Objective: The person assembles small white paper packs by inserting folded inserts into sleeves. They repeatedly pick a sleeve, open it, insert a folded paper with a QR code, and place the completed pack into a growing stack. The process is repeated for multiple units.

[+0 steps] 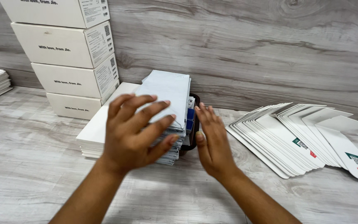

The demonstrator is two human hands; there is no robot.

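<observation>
My left hand [135,130] hovers flat, fingers spread and gripping nothing, over the near end of the paper stack [166,103]. My right hand [212,139] stands open on edge just right of it, beside the dark holder [194,124]. The hands are apart, with the stack between them. The stack sits at the middle of the table [30,166], long axis running near to far, directly ahead. My left hand is the nearer; I cannot tell if it touches.

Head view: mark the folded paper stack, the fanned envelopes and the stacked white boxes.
folded paper stack [167,89], head view, top sheet.
fanned envelopes [278,132], head view, middle of the fan.
stacked white boxes [54,45], head view, front of the second box.
</observation>
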